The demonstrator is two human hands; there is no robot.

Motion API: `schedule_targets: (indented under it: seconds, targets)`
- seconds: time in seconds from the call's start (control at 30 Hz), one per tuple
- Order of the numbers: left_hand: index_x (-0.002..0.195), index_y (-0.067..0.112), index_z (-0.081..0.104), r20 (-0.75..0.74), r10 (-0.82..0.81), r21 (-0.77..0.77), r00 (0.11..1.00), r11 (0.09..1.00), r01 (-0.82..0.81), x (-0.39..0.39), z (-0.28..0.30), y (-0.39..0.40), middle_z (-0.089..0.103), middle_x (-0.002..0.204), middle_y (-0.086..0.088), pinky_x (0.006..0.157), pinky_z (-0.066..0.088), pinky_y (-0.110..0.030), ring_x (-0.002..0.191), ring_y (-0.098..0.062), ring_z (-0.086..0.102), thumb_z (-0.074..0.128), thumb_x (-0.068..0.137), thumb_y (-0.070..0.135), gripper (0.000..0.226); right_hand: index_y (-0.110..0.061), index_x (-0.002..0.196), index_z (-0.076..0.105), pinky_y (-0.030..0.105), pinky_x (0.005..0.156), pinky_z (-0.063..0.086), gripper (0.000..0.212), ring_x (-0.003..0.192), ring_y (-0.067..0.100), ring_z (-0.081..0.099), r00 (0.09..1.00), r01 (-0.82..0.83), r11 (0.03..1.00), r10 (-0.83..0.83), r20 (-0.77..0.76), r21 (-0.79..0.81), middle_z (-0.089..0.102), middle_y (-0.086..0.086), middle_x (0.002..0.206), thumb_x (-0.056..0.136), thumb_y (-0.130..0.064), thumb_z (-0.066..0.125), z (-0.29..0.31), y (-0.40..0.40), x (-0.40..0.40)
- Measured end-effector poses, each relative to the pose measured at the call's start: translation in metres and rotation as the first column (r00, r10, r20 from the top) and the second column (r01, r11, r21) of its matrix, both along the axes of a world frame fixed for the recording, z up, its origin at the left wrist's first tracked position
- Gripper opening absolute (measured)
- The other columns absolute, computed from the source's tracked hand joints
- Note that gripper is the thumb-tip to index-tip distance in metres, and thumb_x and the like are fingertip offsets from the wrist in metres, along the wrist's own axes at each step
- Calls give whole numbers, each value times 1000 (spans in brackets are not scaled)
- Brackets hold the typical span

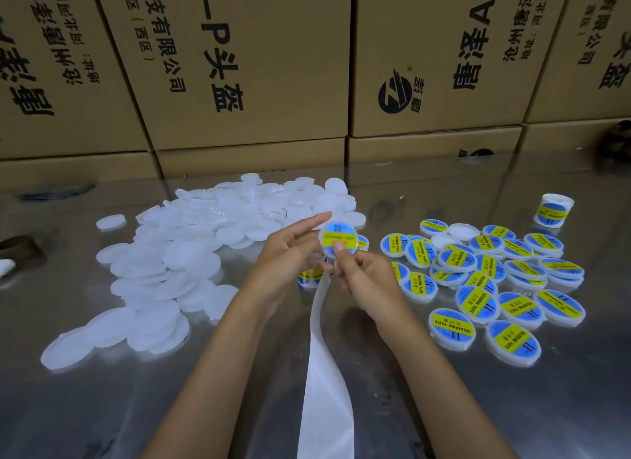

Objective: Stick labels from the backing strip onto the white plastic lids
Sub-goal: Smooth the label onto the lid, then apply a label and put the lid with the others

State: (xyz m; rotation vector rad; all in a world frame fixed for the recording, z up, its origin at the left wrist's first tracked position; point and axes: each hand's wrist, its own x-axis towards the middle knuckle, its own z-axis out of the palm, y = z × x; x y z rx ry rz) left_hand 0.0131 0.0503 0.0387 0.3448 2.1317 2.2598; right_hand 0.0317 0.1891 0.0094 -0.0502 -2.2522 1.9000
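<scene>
Between my hands sits a white plastic lid (pixel 338 240) with a blue and yellow label on its face. My left hand (pixel 290 250) holds the lid from the left, index finger stretched along its top edge. My right hand (pixel 362 274) presses its thumb on the label's lower part, the other fingers curled below. The white backing strip (pixel 324 366) hangs from under my hands down to the bottom edge, with a few labels (pixel 309 276) showing near its top. A big heap of bare white lids (pixel 205 240) lies on the left. Labelled lids (pixel 495 281) lie on the right.
The work surface is a shiny metal table (pixel 392 373). Stacked cardboard boxes (pixel 259 69) wall off the far side. A roll of labels (pixel 553 210) stands at the far right. A dark ring-shaped object (pixel 17 248) lies at the left edge.
</scene>
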Motion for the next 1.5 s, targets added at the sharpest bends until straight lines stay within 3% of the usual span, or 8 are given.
schedule_targets:
  seconds: [0.27, 0.57, 0.7, 0.8, 0.97, 1.2, 1.33, 1.5]
  targets:
    - [108, 33, 71, -112, 234, -157, 966, 955, -250, -9, -9, -6, 74, 101, 7, 69, 57, -29, 87, -12, 66, 46, 94, -5, 47, -15, 77, 51, 17, 37, 28, 34, 46, 10, 36, 934, 338, 672, -151, 324, -659, 48, 0, 61, 105, -31, 43, 3, 29, -7]
    - [98, 26, 70, -188, 484, -304, 855, 799, -519, -15, -16, -13, 72, 106, 2, 86, 46, -26, 99, -18, 63, 51, 95, 4, 29, -12, 86, 60, 20, 47, 32, 21, 52, 11, 36, 935, 338, 606, -129, 330, -720, 52, 0, 67, 101, -15, 45, 5, 30, -5]
    - [117, 23, 68, -328, 638, -587, 697, 440, -680, -14, -15, -35, 62, 126, -5, 106, 32, -42, 125, -30, 48, 53, 92, 11, 32, -13, 87, 61, 18, 42, 32, 21, 52, 11, 36, 941, 307, 653, -101, 323, -692, 51, -1, 63, 99, -14, 45, 7, 29, -4]
    - [134, 14, 53, -307, 697, -821, 648, 150, -551, -11, -18, -59, 43, 145, -17, 115, 19, -50, 137, -41, 31, 55, 93, 23, 41, -14, 85, 62, 17, 39, 32, 21, 49, 11, 36, 941, 297, 694, -97, 324, -655, 51, -3, 57, 98, -14, 45, 7, 27, -5]
    - [125, 3, 56, -276, 669, -907, 690, 57, -417, -9, -25, -78, 53, 131, -24, 105, 35, -43, 124, -42, 49, 60, 94, 15, 34, -14, 81, 63, 20, 43, 32, 23, 48, 11, 37, 945, 265, 762, -83, 315, -592, 52, -3, 57, 96, -14, 46, 6, 24, -5]
    - [127, 3, 65, -378, 629, -770, 679, 193, -608, -14, -24, -76, 64, 126, -23, 100, 42, -45, 117, -42, 58, 55, 99, 10, 30, -12, 83, 64, 23, 44, 31, 22, 42, 12, 38, 956, 213, 838, -72, 284, -502, 54, -1, 56, 95, -12, 45, 5, 20, -4]
    - [126, 14, 68, -311, 594, -489, 742, 569, -661, -16, -14, -60, 63, 130, -9, 95, 44, -29, 115, -27, 59, 69, 91, 8, 35, -9, 86, 65, 26, 46, 31, 17, 43, 14, 39, 964, 166, 881, -51, 259, -443, 55, 0, 54, 94, -15, 51, 6, 15, -4]
    - [127, 30, 61, -245, 310, -190, 918, 914, -359, -6, 4, -26, 67, 114, 13, 75, 50, -11, 84, -4, 61, 85, 74, 3, 64, -8, 91, 71, 23, 41, 36, 27, 44, 11, 45, 991, 68, 912, -15, 134, -403, 60, -2, 58, 96, -33, 61, 6, 9, -3]
